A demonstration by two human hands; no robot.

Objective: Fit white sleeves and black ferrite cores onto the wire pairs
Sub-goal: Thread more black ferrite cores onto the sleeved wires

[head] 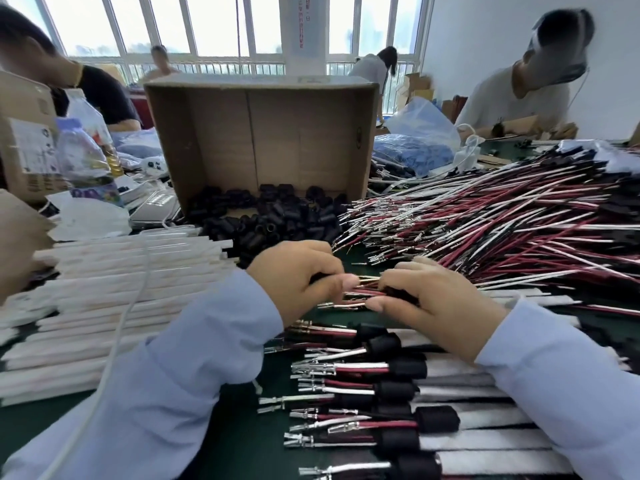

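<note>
Holding the work between both hands above the green table, you are pinching the terminal ends of a wire pair with your left hand, thumb against fingers; something dark under those fingers cannot be identified. Your right hand is gripping a black ferrite core at the wire ends.

Judgement: the core is going on now. You are advised to be holding both terminals level and side by side so they enter the bore together, and to be easing, not forcing, since the crimps look liable to snag.

The finished pieces in front of you are showing the target: core seated against white sleeve. Spare cores are lying near, by the cardboard box.
</note>
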